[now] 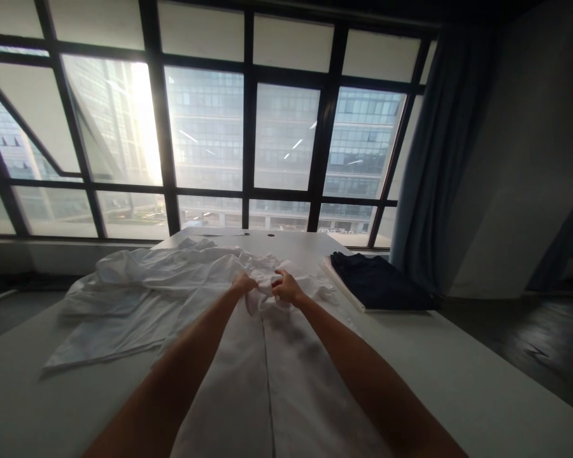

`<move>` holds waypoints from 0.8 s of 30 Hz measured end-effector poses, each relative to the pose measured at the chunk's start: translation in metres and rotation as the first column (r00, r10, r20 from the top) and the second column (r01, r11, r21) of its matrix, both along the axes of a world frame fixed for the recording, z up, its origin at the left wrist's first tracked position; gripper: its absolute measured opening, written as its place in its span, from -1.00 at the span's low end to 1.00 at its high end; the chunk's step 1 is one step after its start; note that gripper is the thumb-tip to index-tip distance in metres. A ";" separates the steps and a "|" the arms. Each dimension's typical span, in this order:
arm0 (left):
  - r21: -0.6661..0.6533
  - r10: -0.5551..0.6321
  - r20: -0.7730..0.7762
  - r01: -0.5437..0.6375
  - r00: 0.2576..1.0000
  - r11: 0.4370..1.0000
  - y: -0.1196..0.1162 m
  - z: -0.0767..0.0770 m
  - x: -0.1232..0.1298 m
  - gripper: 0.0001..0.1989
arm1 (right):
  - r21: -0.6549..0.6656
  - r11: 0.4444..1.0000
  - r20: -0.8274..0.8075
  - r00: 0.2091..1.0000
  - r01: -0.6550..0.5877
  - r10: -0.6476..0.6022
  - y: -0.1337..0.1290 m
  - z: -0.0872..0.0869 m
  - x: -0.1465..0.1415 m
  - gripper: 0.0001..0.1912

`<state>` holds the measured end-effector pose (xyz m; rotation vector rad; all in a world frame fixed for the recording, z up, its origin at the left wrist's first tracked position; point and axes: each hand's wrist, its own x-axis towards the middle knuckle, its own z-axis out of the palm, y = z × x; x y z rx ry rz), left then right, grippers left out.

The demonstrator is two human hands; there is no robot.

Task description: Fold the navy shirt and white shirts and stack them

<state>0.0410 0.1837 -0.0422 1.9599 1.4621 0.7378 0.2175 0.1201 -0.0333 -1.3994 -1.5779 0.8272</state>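
A white garment (248,381) lies spread on the white table, its front opening running down the middle toward me and bunched fabric at its far end. My left hand (243,284) is closed on the bunched fabric, left of the opening. Just to the right, my right hand (285,287) pinches the same fabric with thumb and fingers, some fingers curled. The two hands are a short gap apart. Wrinkled white cloth (138,286) spreads to the left of my left arm.
The white table (458,381) extends to both sides. Folded dark blue cloth (382,280) rests on something pale at the right. Toward the far edge lie a flat white sheet (219,231) and a small dark round spot (270,235). Windows and a blue curtain stand beyond.
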 end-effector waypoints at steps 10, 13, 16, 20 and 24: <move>0.038 -0.389 0.500 0.430 0.774 0.902 -0.079 0.083 -0.074 -0.17 | -0.009 0.920 -0.082 0.917 -0.392 0.390 -0.040 0.027 0.048 -0.35; -0.128 -0.508 0.446 0.615 0.736 0.778 -0.113 0.096 -0.125 -0.07 | -0.003 0.996 0.174 0.981 -0.092 0.091 -0.033 0.025 0.083 -0.50; -0.293 -0.509 0.365 0.616 0.779 0.732 -0.130 0.094 -0.148 -0.07 | 0.114 0.981 0.544 0.817 0.157 -0.194 -0.021 0.015 0.112 -0.72; -0.377 -0.449 0.115 0.457 0.886 0.806 -0.133 0.076 -0.134 -0.23 | 0.156 0.959 0.701 0.658 0.236 -0.275 -0.009 -0.001 0.127 -0.61; -0.439 -0.364 -0.316 0.205 0.876 0.875 -0.137 0.056 -0.119 -0.30 | 0.054 0.969 0.707 0.676 0.240 -0.207 0.002 -0.009 0.123 -0.63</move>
